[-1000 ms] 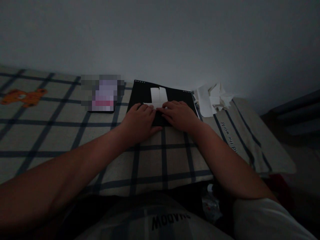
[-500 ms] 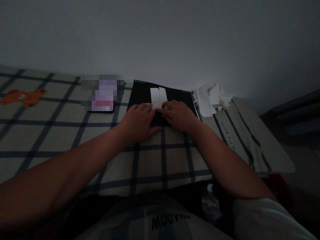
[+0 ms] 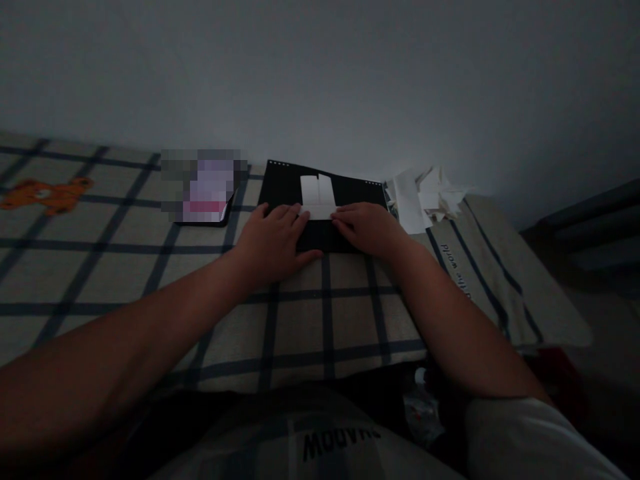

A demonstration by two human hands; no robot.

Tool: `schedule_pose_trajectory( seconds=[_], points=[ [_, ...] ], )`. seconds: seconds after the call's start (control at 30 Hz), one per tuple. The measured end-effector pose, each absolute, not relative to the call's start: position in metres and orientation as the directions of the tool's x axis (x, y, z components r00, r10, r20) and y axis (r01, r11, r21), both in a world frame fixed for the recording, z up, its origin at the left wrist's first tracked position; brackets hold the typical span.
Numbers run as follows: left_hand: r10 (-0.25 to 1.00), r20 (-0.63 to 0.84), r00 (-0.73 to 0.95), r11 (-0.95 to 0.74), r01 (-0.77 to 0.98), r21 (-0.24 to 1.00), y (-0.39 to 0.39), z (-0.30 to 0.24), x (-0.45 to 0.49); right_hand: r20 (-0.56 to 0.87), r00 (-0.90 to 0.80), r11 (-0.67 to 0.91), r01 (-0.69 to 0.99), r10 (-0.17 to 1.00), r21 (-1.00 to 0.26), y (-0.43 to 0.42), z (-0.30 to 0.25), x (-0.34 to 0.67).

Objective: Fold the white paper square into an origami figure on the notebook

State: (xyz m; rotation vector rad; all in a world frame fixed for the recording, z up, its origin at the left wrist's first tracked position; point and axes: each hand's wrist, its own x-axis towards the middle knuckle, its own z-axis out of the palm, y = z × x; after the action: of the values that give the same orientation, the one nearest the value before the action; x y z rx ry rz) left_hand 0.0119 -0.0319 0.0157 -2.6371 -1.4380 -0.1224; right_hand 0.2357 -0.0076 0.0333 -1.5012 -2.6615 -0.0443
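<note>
A small folded white paper (image 3: 319,193) lies on a black notebook (image 3: 280,183), with two upright flaps side by side and a folded band across its near end. My left hand (image 3: 274,241) rests flat at the paper's left side, fingertips on its edge and thumb stretched out toward me. At the near right corner of the paper, my right hand (image 3: 367,227) has thumb and forefinger drawn together on the edge. Its other fingers are curled and partly hidden.
To the left lies a phone (image 3: 207,193) with a blurred screen, on a checked cloth (image 3: 300,320). Torn white paper scraps (image 3: 425,197) are heaped right of the notebook. A pale wall (image 3: 320,80) rises behind. Below the edge sits a clear plastic bottle (image 3: 423,410).
My right hand has slid right, from the middle of the paper's folded band to its right corner, uncovering the band. My left hand has shifted slightly left.
</note>
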Motion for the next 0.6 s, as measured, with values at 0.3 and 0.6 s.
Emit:
schedule_pose_trajectory(
  seconds=[0.3, 0.6],
  points=[
    [0.822, 0.116, 0.558, -0.549, 0.829, -0.106, -0.032, 0.015, 0.013, -0.02, -0.552, 0.55, 0.827, 0.834, 0.117, -0.02, 0.04, 0.223],
    [0.824, 0.101, 0.558, -0.548, 0.829, -0.109, -0.031, 0.015, 0.013, -0.054, -0.564, 0.562, 0.803, 0.824, 0.195, -0.02, 0.04, 0.22]
  ],
)
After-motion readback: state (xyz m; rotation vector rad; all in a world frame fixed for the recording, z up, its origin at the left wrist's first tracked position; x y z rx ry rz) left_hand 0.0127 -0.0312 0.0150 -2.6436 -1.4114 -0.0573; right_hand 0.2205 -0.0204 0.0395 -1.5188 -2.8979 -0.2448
